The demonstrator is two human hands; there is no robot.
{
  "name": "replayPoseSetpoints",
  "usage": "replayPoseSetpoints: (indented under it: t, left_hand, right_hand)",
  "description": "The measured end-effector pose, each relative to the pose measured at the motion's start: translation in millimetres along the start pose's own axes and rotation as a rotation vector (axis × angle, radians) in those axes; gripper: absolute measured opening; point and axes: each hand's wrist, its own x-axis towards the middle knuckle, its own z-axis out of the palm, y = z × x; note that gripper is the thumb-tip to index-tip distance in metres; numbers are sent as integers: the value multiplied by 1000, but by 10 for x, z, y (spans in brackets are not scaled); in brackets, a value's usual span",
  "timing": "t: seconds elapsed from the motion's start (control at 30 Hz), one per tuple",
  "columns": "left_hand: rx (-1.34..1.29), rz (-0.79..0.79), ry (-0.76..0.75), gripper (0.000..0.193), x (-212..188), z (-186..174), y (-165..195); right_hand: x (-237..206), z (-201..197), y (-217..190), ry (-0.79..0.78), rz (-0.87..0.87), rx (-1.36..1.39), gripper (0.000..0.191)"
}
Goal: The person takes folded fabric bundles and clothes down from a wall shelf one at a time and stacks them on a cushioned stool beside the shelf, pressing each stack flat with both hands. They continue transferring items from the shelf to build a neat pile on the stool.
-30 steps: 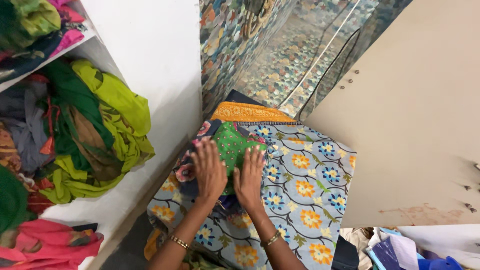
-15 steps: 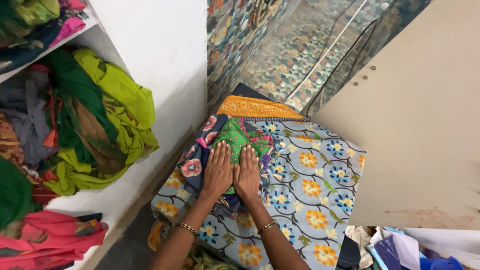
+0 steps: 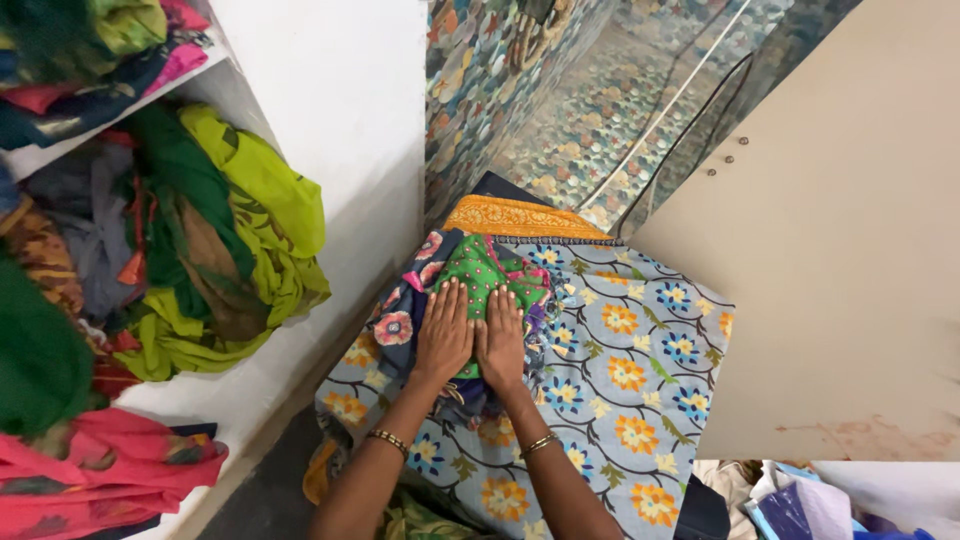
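My left hand (image 3: pixel 444 335) and my right hand (image 3: pixel 501 340) lie flat, side by side, palms down on a folded green patterned cloth (image 3: pixel 480 270). That cloth rests on a dark blue floral fabric (image 3: pixel 405 320), which sits on a grey-blue cloth with orange and blue flowers (image 3: pixel 630 370). An orange-gold folded fabric (image 3: pixel 515 217) lies just beyond the green cloth. Both wrists wear thin gold bangles. Fingers are held together and grip nothing.
White shelves (image 3: pixel 330 130) on the left hold heaps of crumpled clothes: yellow-green (image 3: pixel 255 215), dark green (image 3: pixel 40 360), pink-red (image 3: pixel 90 475). A beige panel (image 3: pixel 850 260) stands on the right. A patterned tiled wall and floor (image 3: pixel 590 110) lie ahead. More cloth lies at the bottom right (image 3: pixel 800 500).
My two hands have drawn together and slid a little down the green cloth, pressing it flat. The view has shifted slightly.
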Motion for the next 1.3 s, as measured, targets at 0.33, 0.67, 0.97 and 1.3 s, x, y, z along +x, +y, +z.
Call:
replayPoseSetpoints:
  t: [0.33, 0.67, 0.97, 1.3]
  left_hand:
    - [928, -7, -323, 62, 24, -397, 189]
    - [3688, 465, -1105, 72, -527, -1737, 128]
    - [3488, 10, -1414, 71, -1258, -3000, -207]
    - [3310, -250, -1914, 71, -2665, -4599, -763]
  right_hand:
    - [-12, -437, -268, 211, 358, 975, 59]
    - [-26, -600, -1464, 20, 285, 1990, 60]
    - [-413, -514, -3087, -325, 245, 2198, 64]
    - [-1211, -101, -5038, -675, 170, 2296, 67]
